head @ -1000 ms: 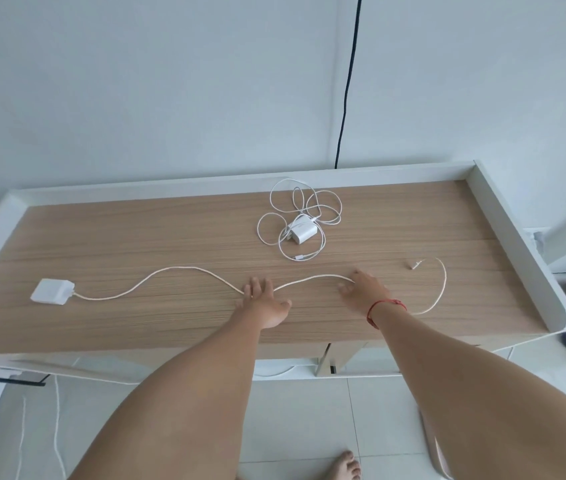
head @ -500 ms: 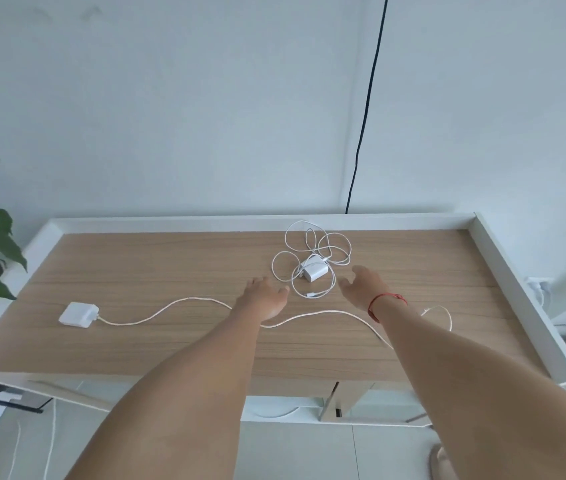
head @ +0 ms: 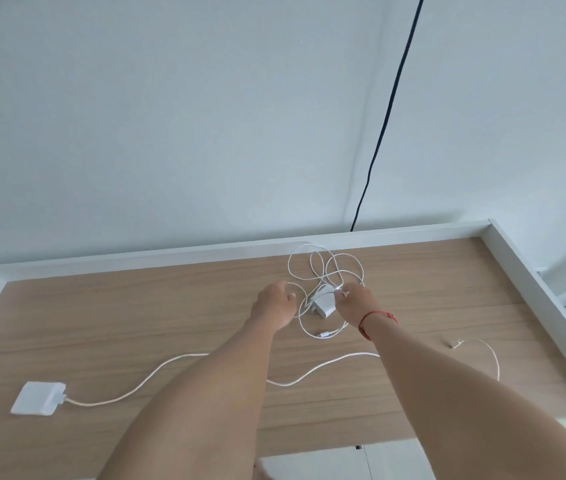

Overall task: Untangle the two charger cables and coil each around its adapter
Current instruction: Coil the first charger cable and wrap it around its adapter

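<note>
A small white adapter (head: 323, 302) lies at the back middle of the wooden table (head: 129, 306), with its thin white cable (head: 326, 266) in loose overlapping loops around it. My right hand (head: 353, 304) is at the adapter's right side and its fingertips pinch the cable just above the adapter. Just left of the adapter hovers my left hand (head: 274, 303), fingers loosely curled and holding nothing I can see. A larger flat white adapter (head: 38, 398) sits at the front left. Its long cable (head: 170, 362) runs rightward under both forearms to a plug end (head: 456, 342).
A raised white rim (head: 520, 271) borders the table at the back and right. A black cord (head: 383, 126) hangs down the wall behind the table. The second cable's plug (head: 323, 335) lies just in front of the small adapter.
Both hands left the long cable near the front and reached to the back. They are now at the small adapter. The camera has tilted upward.
</note>
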{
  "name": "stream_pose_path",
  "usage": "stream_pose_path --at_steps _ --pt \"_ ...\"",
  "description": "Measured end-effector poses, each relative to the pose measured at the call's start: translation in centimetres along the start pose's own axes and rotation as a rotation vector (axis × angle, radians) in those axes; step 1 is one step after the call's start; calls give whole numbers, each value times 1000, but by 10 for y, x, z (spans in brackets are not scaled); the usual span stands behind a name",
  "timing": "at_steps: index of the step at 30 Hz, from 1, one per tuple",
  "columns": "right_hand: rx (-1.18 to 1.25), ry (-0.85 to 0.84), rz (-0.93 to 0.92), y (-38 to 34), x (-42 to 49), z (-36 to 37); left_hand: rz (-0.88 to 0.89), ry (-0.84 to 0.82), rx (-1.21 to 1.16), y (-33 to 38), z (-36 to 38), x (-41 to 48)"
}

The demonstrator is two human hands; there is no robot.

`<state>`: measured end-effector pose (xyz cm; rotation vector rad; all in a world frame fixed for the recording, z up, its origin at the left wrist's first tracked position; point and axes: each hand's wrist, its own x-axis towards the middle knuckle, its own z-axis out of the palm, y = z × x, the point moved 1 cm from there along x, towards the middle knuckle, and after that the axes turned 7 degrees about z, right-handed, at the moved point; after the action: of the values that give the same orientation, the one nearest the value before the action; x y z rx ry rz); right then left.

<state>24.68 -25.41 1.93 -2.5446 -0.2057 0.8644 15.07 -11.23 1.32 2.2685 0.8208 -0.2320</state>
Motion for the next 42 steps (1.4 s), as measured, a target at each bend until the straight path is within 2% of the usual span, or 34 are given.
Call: stream_pose_path --at_steps 6,8,11,12,14,17,22,25,27,32,38,42 --pt "226 -83 208 -13 20 20 7 -123 -44 -10 17 35" --pt "309 -53 275 -12 27 23 57 -72 -78 -11 20 39" --pt "382 -50 353 -14 31 22 167 100 -44 -7 11 45" --pt "359 -53 359 -15 32 21 209 80 -12 -5 8 47" --pt "288 -38 349 -20 35 20 220 -101 -7 -3 5 51" --pt "280 -47 384 -26 41 20 73 -440 -67 -4 3 51" --pt "331 -11 373 -29 41 8 -41 -582 -123 4 -15 61" --pt "431 -14 302 -30 45 -5 -71 -446 -160 5 -21 64" --pt "584 -2 272 -41 37 -19 -51 -349 -217 3 -19 64" --pt "732 -3 233 -62 29 -37 39 -274 -395 21 -26 56" --pt "652 -67 86 -91 12 -28 -55 -308 -721 20 -56 41" --pt "561 -180 2 -113 5 -14 -118 -157 -864 -5 -86 26"
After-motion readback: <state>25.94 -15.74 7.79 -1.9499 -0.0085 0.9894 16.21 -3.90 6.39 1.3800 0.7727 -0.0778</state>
